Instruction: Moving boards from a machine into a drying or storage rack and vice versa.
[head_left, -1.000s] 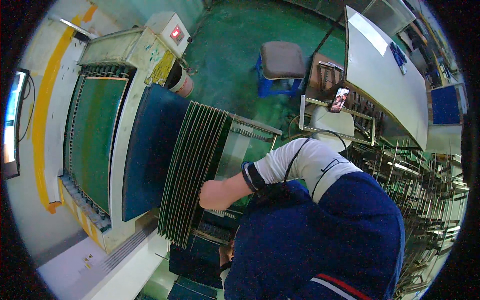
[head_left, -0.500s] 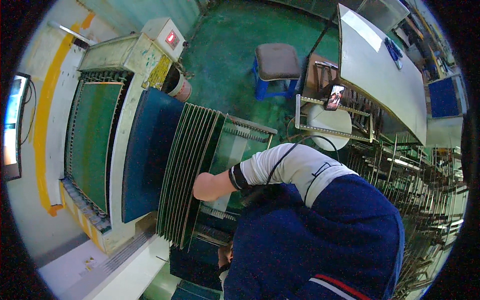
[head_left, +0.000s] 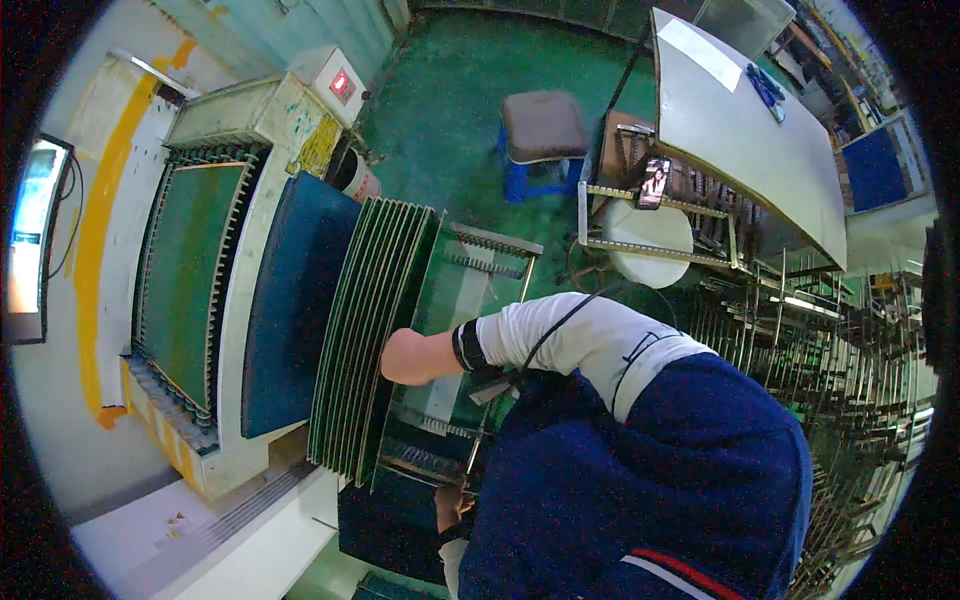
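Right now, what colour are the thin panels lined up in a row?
The panels look dark green with paler edges; the head view shows them best.

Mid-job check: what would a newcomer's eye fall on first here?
Probably the row of thin green boards left of centre, with the person's right hand at its right side. Next might come the bright screen at the far left edge and the lit phone at upper right, to the right of the brown-topped stool.

Bare right hand [head_left: 408,358]: fingers hidden by thin green rectangular boards [head_left: 366,330]. Bare left hand [head_left: 450,503] (small, dim): hold unclear. Navy-blue cloth garment [head_left: 640,470]: cut off at lower edge.
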